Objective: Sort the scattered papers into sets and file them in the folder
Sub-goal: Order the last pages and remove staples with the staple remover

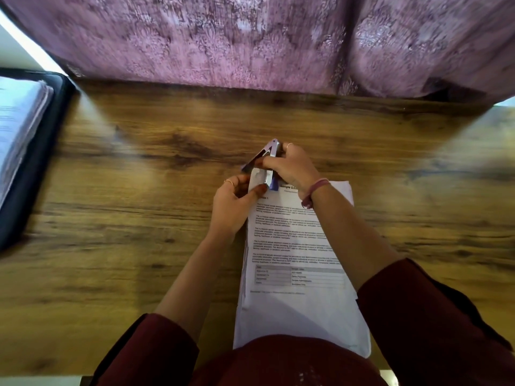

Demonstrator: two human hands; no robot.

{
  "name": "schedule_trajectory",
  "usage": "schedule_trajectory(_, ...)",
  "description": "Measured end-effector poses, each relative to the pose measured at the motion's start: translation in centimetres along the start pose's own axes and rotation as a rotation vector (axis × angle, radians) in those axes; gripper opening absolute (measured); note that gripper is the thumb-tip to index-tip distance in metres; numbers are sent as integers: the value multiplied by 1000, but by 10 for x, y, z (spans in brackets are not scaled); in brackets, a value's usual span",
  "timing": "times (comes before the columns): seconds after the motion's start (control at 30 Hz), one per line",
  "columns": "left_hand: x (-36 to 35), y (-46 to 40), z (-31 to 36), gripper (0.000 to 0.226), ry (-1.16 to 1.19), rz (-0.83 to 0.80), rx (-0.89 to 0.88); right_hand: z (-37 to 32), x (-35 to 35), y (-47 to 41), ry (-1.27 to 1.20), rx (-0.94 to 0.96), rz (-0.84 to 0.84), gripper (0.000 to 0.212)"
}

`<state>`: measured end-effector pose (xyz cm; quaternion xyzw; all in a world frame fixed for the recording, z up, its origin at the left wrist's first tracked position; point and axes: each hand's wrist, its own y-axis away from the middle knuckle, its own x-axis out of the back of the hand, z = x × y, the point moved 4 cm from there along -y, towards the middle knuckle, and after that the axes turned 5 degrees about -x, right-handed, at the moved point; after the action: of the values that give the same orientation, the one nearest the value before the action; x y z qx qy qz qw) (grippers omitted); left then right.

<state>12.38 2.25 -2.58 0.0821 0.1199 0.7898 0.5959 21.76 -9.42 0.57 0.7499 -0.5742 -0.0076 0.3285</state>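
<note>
A stack of printed white papers lies on the wooden table right in front of me. My right hand grips a purple and silver stapler whose jaws stand apart over the stack's top left corner. My left hand pinches that same corner of the papers, thumb on top. A black folder lies open at the far left with filed sheets inside.
A mauve patterned curtain hangs along the table's far edge. Bare wood stretches to the left and right of the papers. My dark red sleeves cover the near edge of the table.
</note>
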Motion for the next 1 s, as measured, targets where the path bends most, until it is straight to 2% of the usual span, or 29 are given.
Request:
schedule_trajectory(0.17, -3, 1, -2, 16, 2, -35, 12, 1, 6, -1, -43, 0, -101, 31)
schedule_trajectory(0.37, -5, 4, -3, 23, 16, -50, 7, 3, 10, -4, -31, 13, -224, 36)
schedule_trajectory(0.6, -5, 5, -2, 15, 20, -40, -9, 6, 8, -9, 7, 35, -249, 37)
schedule_trajectory(0.87, -5, 5, -5, 8, 63, 4, 32, -2, 9, -7, 178, 144, -264, 69)
schedule_trajectory(1.0, -2, 8, -3, 8, 141, -30, 14, -7, 16, -3, 88, 152, -307, 72)
